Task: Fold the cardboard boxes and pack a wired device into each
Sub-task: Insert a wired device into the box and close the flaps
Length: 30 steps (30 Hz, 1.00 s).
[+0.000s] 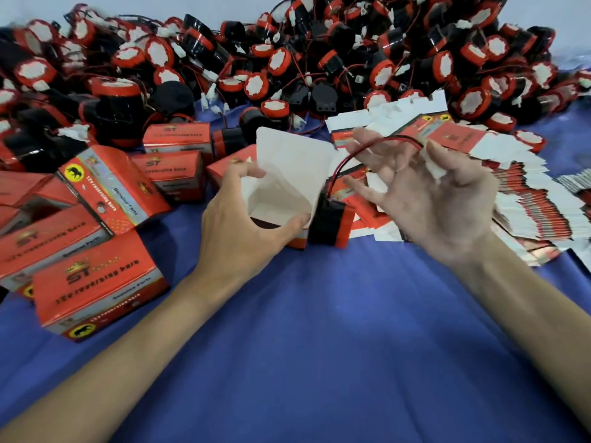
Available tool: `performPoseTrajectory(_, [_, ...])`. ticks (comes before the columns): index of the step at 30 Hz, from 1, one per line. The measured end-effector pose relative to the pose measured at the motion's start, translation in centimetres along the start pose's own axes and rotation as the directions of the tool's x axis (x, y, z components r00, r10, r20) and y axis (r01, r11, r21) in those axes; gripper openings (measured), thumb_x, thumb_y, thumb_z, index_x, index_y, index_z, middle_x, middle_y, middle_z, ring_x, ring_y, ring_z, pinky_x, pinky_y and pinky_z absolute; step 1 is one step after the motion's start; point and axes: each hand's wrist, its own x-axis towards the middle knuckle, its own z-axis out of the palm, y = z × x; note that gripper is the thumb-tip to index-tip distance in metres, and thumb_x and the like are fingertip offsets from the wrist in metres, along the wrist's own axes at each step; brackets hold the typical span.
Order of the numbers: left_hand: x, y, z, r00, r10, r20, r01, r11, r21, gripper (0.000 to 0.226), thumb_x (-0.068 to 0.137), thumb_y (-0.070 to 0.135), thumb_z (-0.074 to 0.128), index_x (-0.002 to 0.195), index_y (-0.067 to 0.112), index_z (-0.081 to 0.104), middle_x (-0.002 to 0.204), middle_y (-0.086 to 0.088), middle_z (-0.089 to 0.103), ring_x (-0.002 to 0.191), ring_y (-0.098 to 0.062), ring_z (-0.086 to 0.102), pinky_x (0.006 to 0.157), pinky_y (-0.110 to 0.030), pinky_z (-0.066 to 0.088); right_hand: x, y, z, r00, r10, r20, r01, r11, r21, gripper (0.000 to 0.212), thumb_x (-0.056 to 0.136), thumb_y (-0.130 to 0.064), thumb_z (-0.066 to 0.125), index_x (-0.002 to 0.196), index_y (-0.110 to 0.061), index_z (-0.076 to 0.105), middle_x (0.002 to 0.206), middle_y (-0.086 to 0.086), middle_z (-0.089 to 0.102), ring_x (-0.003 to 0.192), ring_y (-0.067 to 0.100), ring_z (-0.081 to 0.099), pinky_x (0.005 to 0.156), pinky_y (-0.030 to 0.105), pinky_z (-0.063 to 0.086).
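An open cardboard box [281,174], white inside and red outside, stands on the blue cloth at the centre with its lid flap raised. My left hand [236,225] grips it, thumb on the near rim and fingers on the left wall. A black and red wired device [329,222] sits just right of the box, touching its side. Its red and black wire [380,142] arcs up over the spread fingers of my right hand [438,203], which is palm up. The thumb pins the white connector [435,170] at the wire's end.
A big heap of wired devices [287,59] fills the back of the table. Several closed packed boxes [105,187] lie at the left. A fanned stack of flat unfolded boxes [527,193] lies at the right. Blue cloth [319,346] covers the near table.
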Motion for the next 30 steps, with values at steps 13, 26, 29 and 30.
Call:
performPoseTrajectory(13, [0.0,-0.1,0.0,0.999,0.045,0.027,-0.046,0.997,0.065,0.08,0.058,0.067,0.062,0.122,0.021,0.048,0.118,0.017,0.047,0.107,0.006,0.04,0.083,-0.01,0.031,-0.3,3.0,-0.3,0.983,0.146,-0.11,-0.162,0.416,-0.895,0.089,0.077,-0.042,0.064,0.148,-0.039,0.011,0.13,-0.017,0.043,0.116,-0.013,0.045,0.098,0.013,0.039])
performPoseTrajectory(26, [-0.3,0.0,-0.8,0.982,0.086,0.17,-0.105,0.989,0.106,0.079,0.067,0.055,0.059,0.132,0.014,0.039,0.124,0.012,0.035,0.108,0.001,0.035,0.087,-0.03,0.037,-0.2,3.2,-1.2,0.996,0.029,0.083,0.086,-0.116,-0.989,0.082,0.069,-0.062,0.072,0.13,-0.012,0.049,0.133,0.002,0.045,0.121,0.013,0.038,0.1,0.031,0.034])
performPoseTrajectory(29, [-0.3,-0.1,-0.9,0.978,0.081,0.193,-0.097,0.992,0.077,0.072,0.071,0.04,0.063,0.133,0.013,0.04,0.124,0.01,0.035,0.109,0.002,0.034,0.087,-0.019,0.033,-0.4,3.3,-1.3,0.999,0.026,0.028,0.03,-0.09,-0.996,0.076,0.072,-0.063,0.064,0.128,-0.014,0.05,0.116,-0.003,0.059,0.103,0.014,0.053,0.084,0.025,0.036])
performPoseTrajectory(30, [-0.3,-0.1,-0.9,0.98,0.084,0.183,-0.097,0.993,0.065,0.071,0.071,0.039,0.064,0.133,0.012,0.041,0.125,0.009,0.036,0.11,0.003,0.034,0.086,-0.011,0.031,-0.5,3.2,-1.3,0.999,-0.004,0.04,0.039,-0.088,-0.995,0.076,0.073,-0.062,0.063,0.13,-0.014,0.049,0.117,-0.002,0.06,0.102,0.015,0.055,0.082,0.025,0.037])
